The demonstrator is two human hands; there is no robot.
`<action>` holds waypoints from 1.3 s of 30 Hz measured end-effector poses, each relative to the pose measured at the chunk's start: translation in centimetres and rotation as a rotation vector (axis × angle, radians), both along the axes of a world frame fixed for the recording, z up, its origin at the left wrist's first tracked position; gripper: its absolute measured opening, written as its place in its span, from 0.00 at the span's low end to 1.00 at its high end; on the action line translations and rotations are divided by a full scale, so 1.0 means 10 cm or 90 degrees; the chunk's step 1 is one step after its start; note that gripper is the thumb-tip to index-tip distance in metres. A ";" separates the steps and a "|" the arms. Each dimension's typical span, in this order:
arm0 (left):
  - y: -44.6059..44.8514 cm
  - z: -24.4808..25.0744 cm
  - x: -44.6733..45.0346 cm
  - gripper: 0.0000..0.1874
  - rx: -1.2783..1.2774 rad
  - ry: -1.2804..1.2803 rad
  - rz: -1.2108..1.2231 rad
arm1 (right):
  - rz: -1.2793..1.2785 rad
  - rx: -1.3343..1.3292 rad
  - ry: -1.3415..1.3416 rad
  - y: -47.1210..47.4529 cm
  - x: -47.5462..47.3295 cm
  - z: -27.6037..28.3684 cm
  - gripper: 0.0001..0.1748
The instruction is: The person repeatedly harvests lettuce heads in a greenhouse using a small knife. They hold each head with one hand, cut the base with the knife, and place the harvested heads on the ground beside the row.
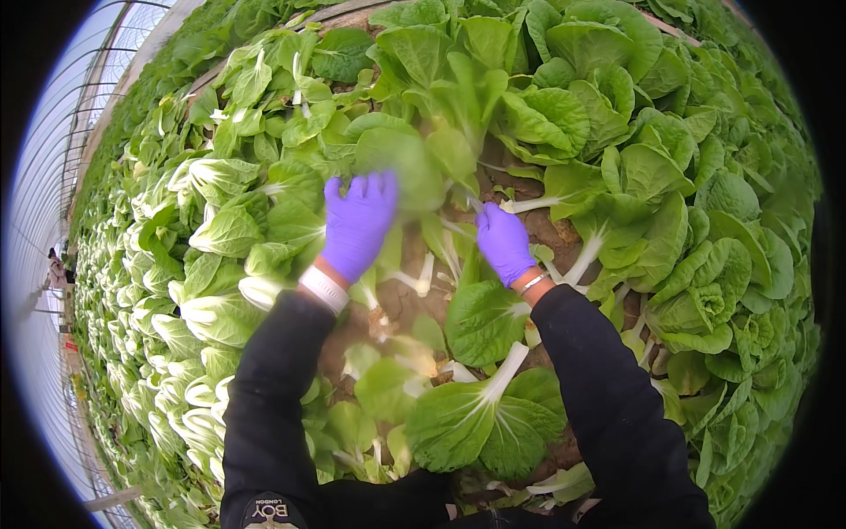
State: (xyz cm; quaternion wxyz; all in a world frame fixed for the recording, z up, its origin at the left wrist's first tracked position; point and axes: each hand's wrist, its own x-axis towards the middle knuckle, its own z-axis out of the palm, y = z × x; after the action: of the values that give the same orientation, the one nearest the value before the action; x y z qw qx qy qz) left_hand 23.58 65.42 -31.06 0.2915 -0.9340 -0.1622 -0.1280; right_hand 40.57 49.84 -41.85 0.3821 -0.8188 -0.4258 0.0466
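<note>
My left hand (360, 221), in a purple glove, is against the blurred outer leaves of a leafy green plant (406, 165), probably a bok choy or similar cabbage. Whether its fingers grip a leaf cannot be told. My right hand (502, 241), gloved alike, is closed around a thin greyish tool (473, 202), perhaps a knife, pointing toward the plant's base. That tool is small and blurred. Between and below my hands, cut leaves and stalk ends (422, 283) lie on brown soil (403, 307). A large loose leaf with a white stalk (492, 393) rests nearer my body.
Standing leafy plants (681, 165) crowd the right side and the far middle. On the left lie many cut heads with white stalks (221, 317), in a long band. A greenhouse frame (86, 86) arches at the far left, where a distant person (58, 268) is visible.
</note>
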 end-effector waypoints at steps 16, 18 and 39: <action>0.11 -0.15 -0.22 0.29 -0.026 0.001 -0.010 | 0.181 -0.113 0.255 0.89 0.17 -0.85 0.16; 0.11 -0.16 -0.23 0.29 -0.029 0.011 -0.006 | 0.188 -0.089 0.259 0.92 0.19 -0.90 0.14; -0.37 0.95 -0.66 0.11 -0.819 -0.587 -0.029 | 0.174 0.357 0.675 -0.54 -0.03 1.04 0.37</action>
State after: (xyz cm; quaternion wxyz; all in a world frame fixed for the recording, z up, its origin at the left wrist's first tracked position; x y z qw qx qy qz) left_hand 17.02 61.70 -21.56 -0.4050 -0.7750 -0.2895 -0.3893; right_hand 40.22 44.47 -31.45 0.7332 -0.4906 -0.2747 0.3825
